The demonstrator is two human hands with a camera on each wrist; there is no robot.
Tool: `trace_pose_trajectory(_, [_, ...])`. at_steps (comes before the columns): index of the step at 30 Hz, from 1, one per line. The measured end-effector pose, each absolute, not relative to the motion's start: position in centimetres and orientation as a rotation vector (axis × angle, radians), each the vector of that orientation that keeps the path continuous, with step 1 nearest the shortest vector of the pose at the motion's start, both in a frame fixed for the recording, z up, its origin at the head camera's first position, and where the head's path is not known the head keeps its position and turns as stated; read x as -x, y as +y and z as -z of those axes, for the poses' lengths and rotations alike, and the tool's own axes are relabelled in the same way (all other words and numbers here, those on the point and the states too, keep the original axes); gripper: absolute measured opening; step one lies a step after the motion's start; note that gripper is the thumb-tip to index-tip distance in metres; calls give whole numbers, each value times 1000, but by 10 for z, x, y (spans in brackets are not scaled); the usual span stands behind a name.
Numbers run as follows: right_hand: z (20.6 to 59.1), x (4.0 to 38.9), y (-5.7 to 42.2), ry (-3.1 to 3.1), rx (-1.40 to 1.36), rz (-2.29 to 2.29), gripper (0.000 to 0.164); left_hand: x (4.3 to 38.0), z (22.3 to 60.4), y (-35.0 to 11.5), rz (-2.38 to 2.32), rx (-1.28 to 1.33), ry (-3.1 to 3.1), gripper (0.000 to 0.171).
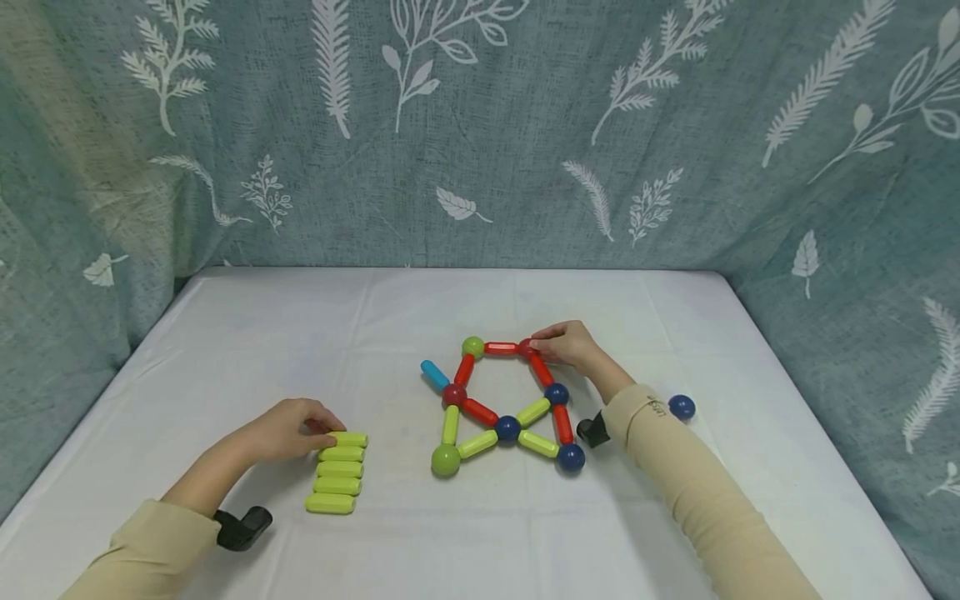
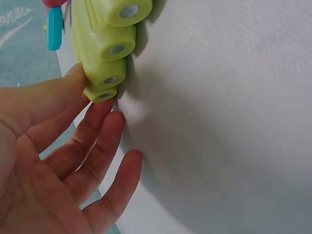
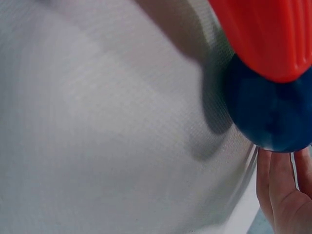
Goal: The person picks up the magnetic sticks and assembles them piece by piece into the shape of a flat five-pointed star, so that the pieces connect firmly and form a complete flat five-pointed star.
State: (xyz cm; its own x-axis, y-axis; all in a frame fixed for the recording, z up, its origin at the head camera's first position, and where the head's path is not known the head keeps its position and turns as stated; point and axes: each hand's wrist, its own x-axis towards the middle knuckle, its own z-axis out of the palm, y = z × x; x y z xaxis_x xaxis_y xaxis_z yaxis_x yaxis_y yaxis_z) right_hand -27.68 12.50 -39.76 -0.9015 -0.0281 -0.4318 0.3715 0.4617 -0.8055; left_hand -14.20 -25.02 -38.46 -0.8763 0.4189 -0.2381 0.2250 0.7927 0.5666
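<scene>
Several yellow-green magnetic rods (image 1: 337, 485) lie side by side in a column at the left. My left hand (image 1: 288, 429) pinches the farthest rod (image 1: 350, 438) between thumb and fingertips; in the left wrist view the thumb (image 2: 75, 73) is against its side. Right of the column, balls and rods form a flat linked figure. At its far right corner, my right hand (image 1: 576, 347) holds a red ball (image 1: 526, 348) in its fingertips, with red rods (image 1: 542, 371) joined to it. In the right wrist view, a blue ball (image 3: 268, 107) and red rod hide part of that hand.
A loose blue ball (image 1: 682, 407) sits beyond my right sleeve. From the figure's left red ball (image 1: 454, 395) a light-blue rod (image 1: 434, 375) sticks outward. Green balls (image 1: 446, 460) and blue balls (image 1: 507, 429) mark other corners. A patterned curtain (image 1: 510, 208) hangs behind the white-covered table (image 1: 300, 325).
</scene>
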Motion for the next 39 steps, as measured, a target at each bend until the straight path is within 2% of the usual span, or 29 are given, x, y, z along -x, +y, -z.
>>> trace_pose_trajectory(9, [396, 275, 124, 2325, -282, 1439, 31, 149, 383, -247, -767, -480, 2661, 18])
trace_pose_trajectory(17, [397, 277, 124, 2323, -308, 1442, 31, 183, 371, -234, -951, -502, 2652, 24])
trace_pose_trajectory(28, [399, 279, 125, 2299, -311, 1460, 30, 239, 374, -197, -1093, -373, 2557, 29])
trace_pose_trajectory(39, [395, 276, 125, 2296, -288, 1474, 30, 262, 377, -168, -1115, -201, 2494, 31])
